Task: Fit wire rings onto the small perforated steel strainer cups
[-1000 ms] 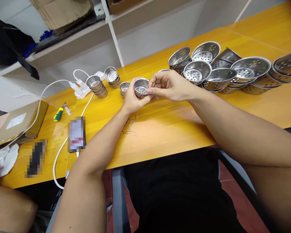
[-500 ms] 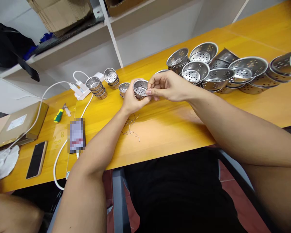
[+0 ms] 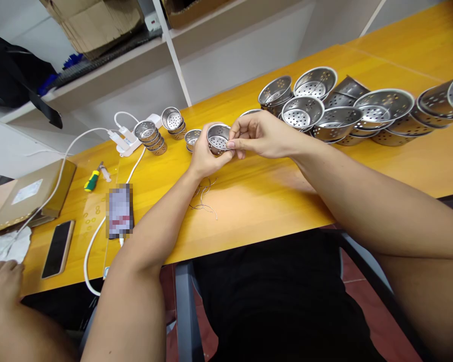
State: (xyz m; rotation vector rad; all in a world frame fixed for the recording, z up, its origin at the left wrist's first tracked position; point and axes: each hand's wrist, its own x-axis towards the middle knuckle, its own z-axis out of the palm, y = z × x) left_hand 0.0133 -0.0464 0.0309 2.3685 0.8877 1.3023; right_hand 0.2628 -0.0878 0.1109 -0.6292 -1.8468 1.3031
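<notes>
My left hand [image 3: 201,157] grips a small perforated steel cup [image 3: 218,138] from below, a little above the yellow table [image 3: 272,196]. My right hand [image 3: 262,133] pinches the cup's right rim with thumb and forefinger. Thin wire pieces [image 3: 204,197] lie on the table just under my left wrist. More small perforated cups [image 3: 150,134] stand in stacks to the left of my hands, and another small cup [image 3: 192,138] sits right beside the held one.
Several large perforated steel bowls [image 3: 337,120] crowd the table's right back. A white power strip and cable [image 3: 125,140], a screwdriver [image 3: 92,179], a phone [image 3: 57,248] and a cardboard box [image 3: 28,193] lie at left. Another person's hand [image 3: 2,281] rests at the lower left.
My hands stay on the small cup with only slight finger shifts. The other person's hand has come into view at the lower left near the crumpled paper.
</notes>
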